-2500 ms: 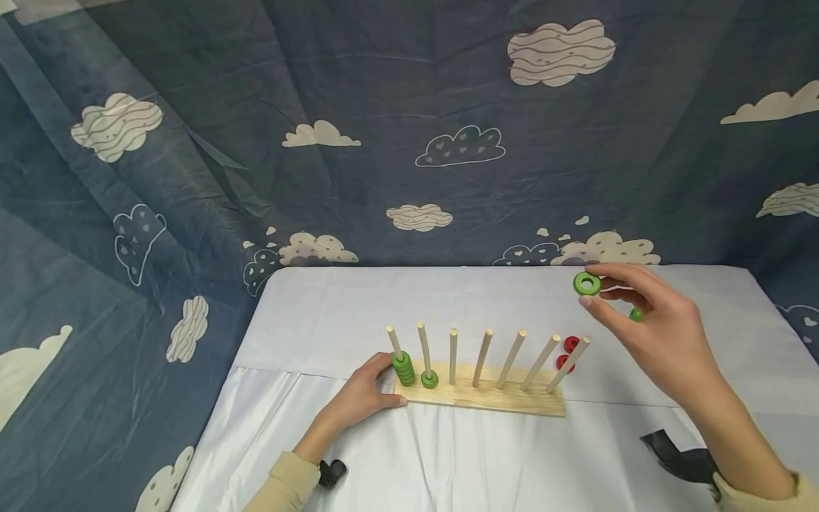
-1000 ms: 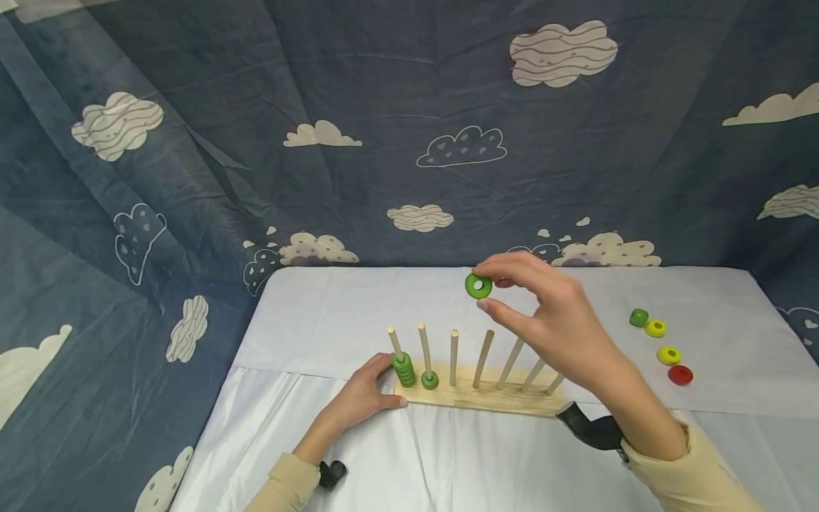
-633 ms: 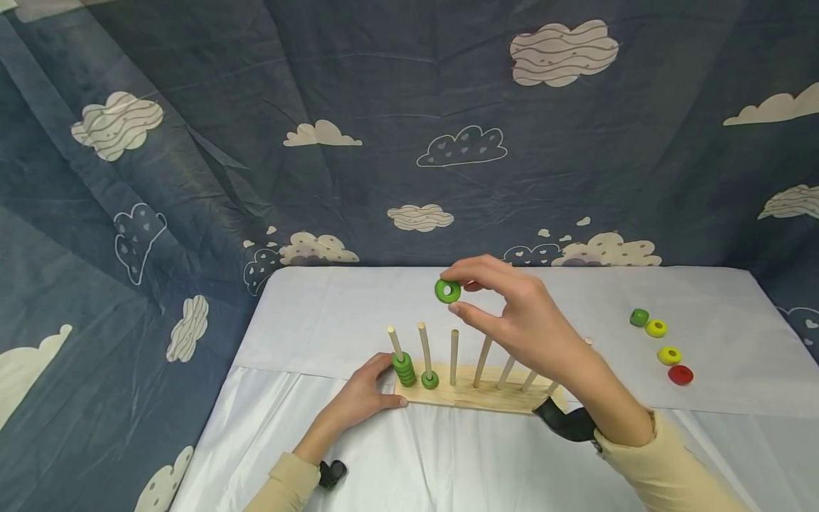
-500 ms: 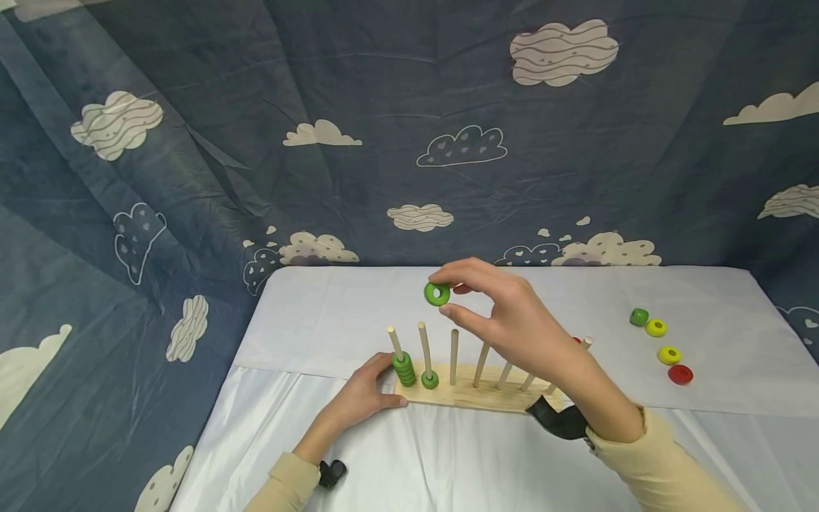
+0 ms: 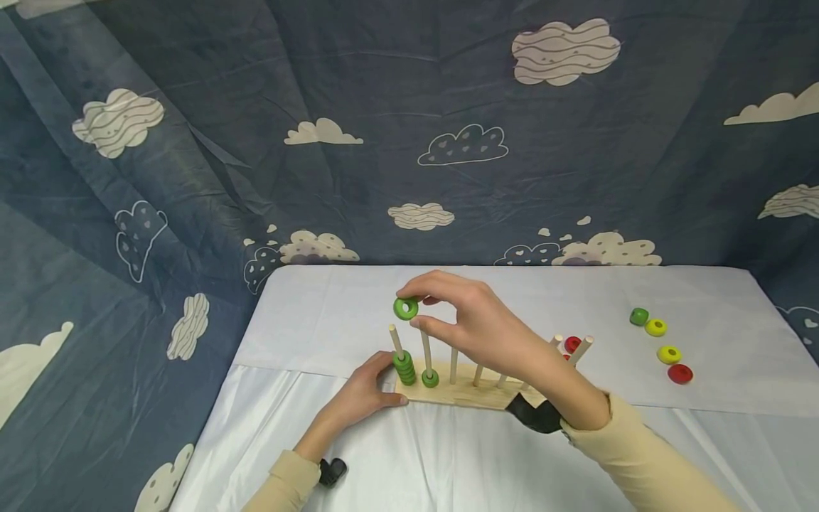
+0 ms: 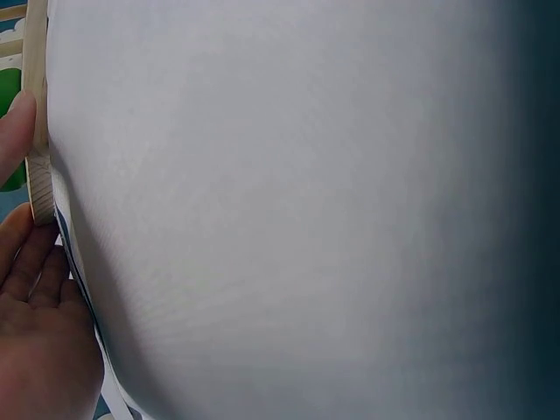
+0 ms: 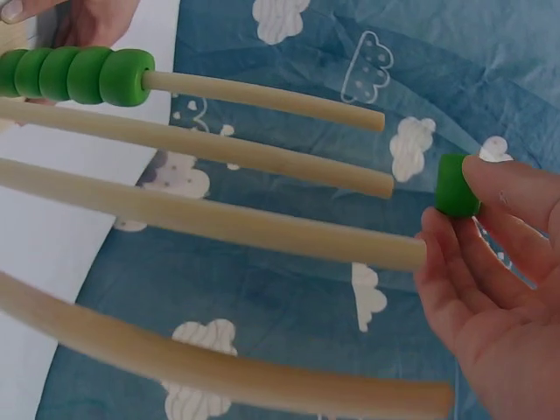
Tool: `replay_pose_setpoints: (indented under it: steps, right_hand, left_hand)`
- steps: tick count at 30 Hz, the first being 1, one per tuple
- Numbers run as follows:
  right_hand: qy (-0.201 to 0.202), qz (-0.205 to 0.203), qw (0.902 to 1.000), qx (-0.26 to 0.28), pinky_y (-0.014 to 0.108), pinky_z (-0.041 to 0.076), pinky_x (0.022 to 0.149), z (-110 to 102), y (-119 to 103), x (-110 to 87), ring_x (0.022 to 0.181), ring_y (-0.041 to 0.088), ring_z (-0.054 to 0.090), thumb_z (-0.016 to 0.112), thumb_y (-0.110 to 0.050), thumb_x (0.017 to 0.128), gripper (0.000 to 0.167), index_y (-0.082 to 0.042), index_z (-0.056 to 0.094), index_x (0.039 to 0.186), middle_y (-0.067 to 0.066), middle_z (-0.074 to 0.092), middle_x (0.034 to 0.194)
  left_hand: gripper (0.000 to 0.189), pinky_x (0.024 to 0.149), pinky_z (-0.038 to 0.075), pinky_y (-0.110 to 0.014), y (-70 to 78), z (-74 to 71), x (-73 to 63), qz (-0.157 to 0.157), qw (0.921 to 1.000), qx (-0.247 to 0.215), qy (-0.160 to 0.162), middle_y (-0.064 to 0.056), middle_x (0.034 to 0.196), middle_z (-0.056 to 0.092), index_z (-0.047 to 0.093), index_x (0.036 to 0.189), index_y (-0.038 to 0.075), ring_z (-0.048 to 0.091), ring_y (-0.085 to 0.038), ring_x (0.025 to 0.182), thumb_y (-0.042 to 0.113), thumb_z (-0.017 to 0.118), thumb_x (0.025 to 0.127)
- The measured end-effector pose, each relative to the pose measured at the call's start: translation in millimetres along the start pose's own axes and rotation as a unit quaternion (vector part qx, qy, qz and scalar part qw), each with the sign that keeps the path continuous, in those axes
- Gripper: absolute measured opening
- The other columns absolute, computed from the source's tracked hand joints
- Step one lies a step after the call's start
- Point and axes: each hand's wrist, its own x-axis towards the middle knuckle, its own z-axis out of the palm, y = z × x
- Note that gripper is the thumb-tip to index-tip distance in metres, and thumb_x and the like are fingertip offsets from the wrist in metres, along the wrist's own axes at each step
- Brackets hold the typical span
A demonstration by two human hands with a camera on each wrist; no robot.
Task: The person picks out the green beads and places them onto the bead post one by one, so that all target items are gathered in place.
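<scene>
My right hand (image 5: 470, 313) pinches a green ring bead (image 5: 406, 308) between thumb and fingertips, above the first two pegs from the left. In the right wrist view the bead (image 7: 457, 185) is beyond the peg tips, apart from them. The wooden peg board (image 5: 461, 395) has a row of upright pegs. Its leftmost peg carries a stack of several green beads (image 5: 404, 368); the second carries one green bead (image 5: 430, 378) at its foot. My left hand (image 5: 363, 391) grips the board's left end, thumb in front and fingers behind, as the left wrist view also shows. My right forearm hides some right-hand pegs.
Behind the board's right end lie red beads (image 5: 572, 344), partly covered by a peg and my arm. Farther right are a green bead (image 5: 639, 317), two yellow beads (image 5: 655, 328) and a red bead (image 5: 680, 374). A cloud-patterned cloth (image 5: 384, 178) hangs behind the white tabletop.
My right hand has carried the green ring bead leftward from the right side, and lately also lower, toward the two left pegs. The left hand and the board have stayed put.
</scene>
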Motion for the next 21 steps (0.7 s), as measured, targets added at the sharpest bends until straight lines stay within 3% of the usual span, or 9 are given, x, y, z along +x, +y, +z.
replay_pose_setpoints:
  steps: [21]
  right_hand:
    - [-0.102,0.073,0.9920,-0.017,0.027,0.051,0.089,11.2,4.5,12.8,0.100,0.006,0.060,0.074,-0.011,0.089,0.034,-0.012,0.066,0.122,-0.009,0.066,0.111]
  left_hand:
    - [0.071,0.114,0.030,-0.042,-2.7,0.1,1.3,0.005,1.0000,0.000,-0.001,0.010,0.136,0.051,0.051,0.141,0.023,0.038,-0.014,0.136,0.030,0.085,0.078]
